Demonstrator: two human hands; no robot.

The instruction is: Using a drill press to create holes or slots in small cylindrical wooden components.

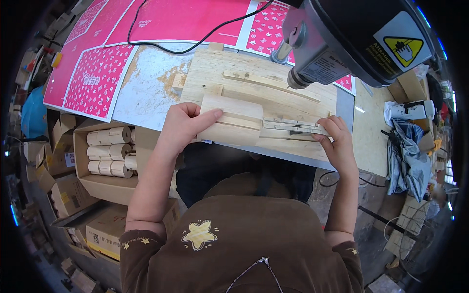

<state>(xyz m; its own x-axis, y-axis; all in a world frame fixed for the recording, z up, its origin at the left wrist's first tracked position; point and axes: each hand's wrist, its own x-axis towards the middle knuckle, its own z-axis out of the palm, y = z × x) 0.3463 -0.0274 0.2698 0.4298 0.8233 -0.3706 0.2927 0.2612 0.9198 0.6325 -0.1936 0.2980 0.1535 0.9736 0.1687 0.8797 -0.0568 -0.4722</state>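
Note:
My left hand [188, 124] grips a pale wooden cylinder [239, 124] at its left end, thumb on top. A lengthwise groove or seam runs along the cylinder's upper side. Between the fingers and thumb of my right hand [338, 141] is a slim, pale, strip-like tool [288, 125] with dark marks; I cannot make out its exact kind. Its left end meets the cylinder's right end face, and whether it goes inside is unclear. Both lie over a wooden board [200, 68] with a raised wooden strip [271, 85] behind them.
A drill press [361, 39] overhangs the board at the upper right, its chuck [295, 78] above the strip. Pink printed sheeting [176, 22] and a black cable [215, 34] lie behind. On the left, a cardboard box [105, 188] holds several wooden cylinders [108, 152].

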